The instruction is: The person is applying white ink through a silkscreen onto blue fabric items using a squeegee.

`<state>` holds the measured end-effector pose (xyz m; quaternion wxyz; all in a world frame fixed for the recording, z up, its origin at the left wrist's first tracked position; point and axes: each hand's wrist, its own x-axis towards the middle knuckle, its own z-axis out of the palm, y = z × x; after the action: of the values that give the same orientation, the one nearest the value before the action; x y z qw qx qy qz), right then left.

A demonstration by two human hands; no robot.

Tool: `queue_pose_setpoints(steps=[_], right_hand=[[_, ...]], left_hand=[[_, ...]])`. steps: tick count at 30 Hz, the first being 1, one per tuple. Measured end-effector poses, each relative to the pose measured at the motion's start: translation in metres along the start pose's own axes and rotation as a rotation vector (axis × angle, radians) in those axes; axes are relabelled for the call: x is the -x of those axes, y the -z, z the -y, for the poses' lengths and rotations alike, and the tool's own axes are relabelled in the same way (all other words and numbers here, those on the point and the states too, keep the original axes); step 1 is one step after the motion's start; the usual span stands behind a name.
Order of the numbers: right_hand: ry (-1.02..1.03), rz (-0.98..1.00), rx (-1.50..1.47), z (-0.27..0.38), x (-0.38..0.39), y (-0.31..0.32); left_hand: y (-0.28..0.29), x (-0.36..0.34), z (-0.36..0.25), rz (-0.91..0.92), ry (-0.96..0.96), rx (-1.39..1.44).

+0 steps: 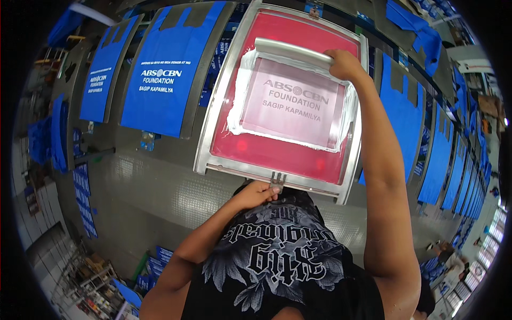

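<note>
- My right hand (342, 65) grips the right end of a silver squeegee (290, 52) held across the red mesh (223, 148), toward the frame's (226, 93) far edge
- My left hand (258, 194) pinches a bracket (277, 178) at the middle of the frame's near edge
- White ink (234, 116) borders the mesh's pale window (293, 117)
- Blue fabric pieces (162, 106) lie on boards (197, 20) beyond the frame's left and right edges

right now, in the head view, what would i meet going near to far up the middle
Shirt → left hand → screen's near red strip → near band of white ink → grey lettering → squeegee.
</note>
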<state>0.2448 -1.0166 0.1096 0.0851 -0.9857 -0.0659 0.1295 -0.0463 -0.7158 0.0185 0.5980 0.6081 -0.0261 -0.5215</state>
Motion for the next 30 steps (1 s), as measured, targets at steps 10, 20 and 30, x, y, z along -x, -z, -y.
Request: queue_pose_setpoints(steps=[10, 20, 30], right_hand=[[0.029, -0.155, -0.083, 0.105, 0.232, -0.087], [-0.115, -0.146, -0.254, 0.024, 0.237, -0.058], [-0.226, -0.073, -1.436, -0.030, 0.170, -0.107]], left_hand=[[0.001, -0.008, 0.003, -0.038, 0.093, -0.038], [0.003, -0.008, 0.006, -0.225, 0.246, -0.362], [0.176, -0.004, -0.042, -1.240, -0.179, -0.592]])
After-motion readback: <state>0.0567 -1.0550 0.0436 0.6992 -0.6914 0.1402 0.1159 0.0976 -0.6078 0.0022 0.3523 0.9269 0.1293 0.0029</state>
